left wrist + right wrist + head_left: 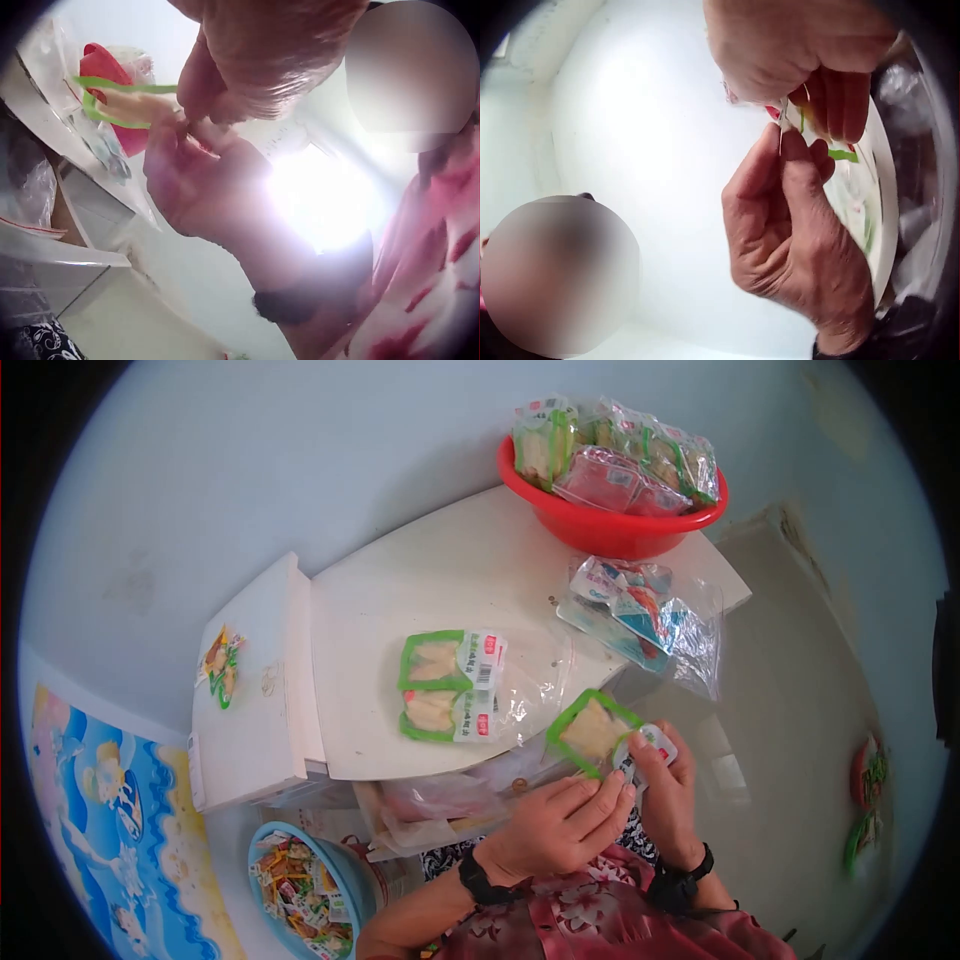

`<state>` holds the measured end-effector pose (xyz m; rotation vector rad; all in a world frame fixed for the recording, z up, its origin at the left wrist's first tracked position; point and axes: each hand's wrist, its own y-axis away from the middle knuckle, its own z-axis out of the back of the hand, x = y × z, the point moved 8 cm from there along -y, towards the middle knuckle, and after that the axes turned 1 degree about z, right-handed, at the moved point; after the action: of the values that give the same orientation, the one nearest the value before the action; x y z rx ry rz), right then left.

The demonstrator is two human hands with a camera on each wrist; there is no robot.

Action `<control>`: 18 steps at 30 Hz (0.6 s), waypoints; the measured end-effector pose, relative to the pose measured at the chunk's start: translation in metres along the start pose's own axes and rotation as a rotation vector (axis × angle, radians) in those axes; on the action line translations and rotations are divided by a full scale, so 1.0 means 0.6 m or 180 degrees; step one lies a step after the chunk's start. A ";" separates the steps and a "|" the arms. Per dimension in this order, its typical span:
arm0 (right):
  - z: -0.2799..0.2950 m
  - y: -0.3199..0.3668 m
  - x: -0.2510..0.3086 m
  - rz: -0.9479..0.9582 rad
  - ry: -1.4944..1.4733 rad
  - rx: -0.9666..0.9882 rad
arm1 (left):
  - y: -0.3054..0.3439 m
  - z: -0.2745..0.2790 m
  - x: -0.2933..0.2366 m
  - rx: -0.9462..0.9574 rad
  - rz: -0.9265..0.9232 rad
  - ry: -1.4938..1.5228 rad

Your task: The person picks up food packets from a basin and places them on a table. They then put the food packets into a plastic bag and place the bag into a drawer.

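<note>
Both hands hold one small green-edged packet (592, 732) with pale food inside, over the front edge of the white table. My left hand (560, 825) pinches the packet's white printed end between thumb and fingers. On the same end, my right hand (665, 790) grips with its thumb on top. In the right wrist view, the left hand's fingertips (784, 142) pinch a thin edge. The left wrist view shows the packet's green rim (124, 120) beyond the fingers. Two similar packets (436, 661) (430, 712) lie side by side on the table, left of the hands.
A red basin (620, 532) full of packets stands at the table's back. Clear plastic bags with blue and red print (640, 610) lie in front of it. One packet (222, 665) lies on the white surface at left. Below is a blue tub (262, 840) of colourful packets.
</note>
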<state>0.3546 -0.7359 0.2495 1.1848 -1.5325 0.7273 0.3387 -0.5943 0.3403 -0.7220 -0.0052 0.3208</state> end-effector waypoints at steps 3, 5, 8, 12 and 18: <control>0.032 -0.013 0.028 0.0321 0.0162 -0.0219 | 0.018 0.004 0.024 -0.0155 0.0230 0.0083; 0.076 -0.023 0.015 0.0528 0.0396 -0.0188 | 0.020 0.025 0.051 -0.0358 0.0546 -0.0405; 0.075 -0.018 0.025 0.0439 0.0436 -0.0263 | 0.025 0.042 0.091 -0.0455 0.1141 -0.0793; 0.057 -0.021 0.005 0.0242 0.0438 -0.0014 | 0.034 0.025 0.111 -0.0285 0.1614 -0.0797; 0.035 -0.044 -0.035 0.0040 -0.0236 0.0071 | 0.031 0.009 0.121 -0.0037 0.1806 -0.0877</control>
<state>0.3715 -0.7568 0.2203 1.2318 -1.5980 0.7173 0.4021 -0.5569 0.3246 -0.6769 -0.0640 0.9621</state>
